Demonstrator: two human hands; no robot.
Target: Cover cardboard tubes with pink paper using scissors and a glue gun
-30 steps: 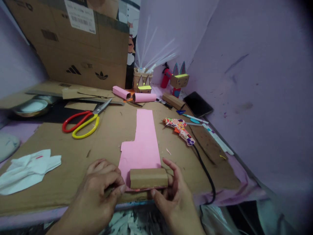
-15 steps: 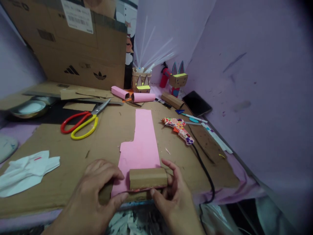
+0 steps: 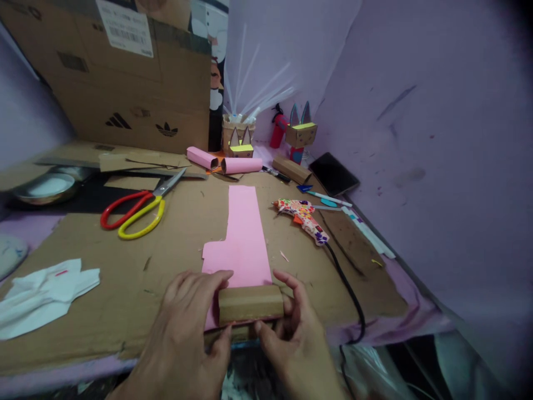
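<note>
A brown cardboard tube [image 3: 250, 304] with flattened sides lies across the near end of a pink paper strip [image 3: 245, 244] at the table's front edge. My right hand [image 3: 297, 333] holds the tube's right end, thumb at its near lower edge, a finger against the end and the index finger raised. Around the left end curves my left hand [image 3: 191, 322], thumb and index finger apart, the index tip over the pink paper just beyond the tube. Whether the left fingertips press on the tube I cannot tell. The paper's near edge is partly hidden under tube and hands.
Scissors [image 3: 141, 208] with red and yellow handles lie left, beyond a white cloth [image 3: 50, 294]. A patterned glue gun [image 3: 303, 219] with a black cord [image 3: 347, 283] lies right. Pink-covered tubes [image 3: 241, 165], a phone [image 3: 334, 175] and a large cardboard box [image 3: 166, 83] are farther back.
My left hand has moved right, closer around the tube's left end, its index finger now over the pink paper. The right hand keeps its hold. The whole view has shifted slightly.
</note>
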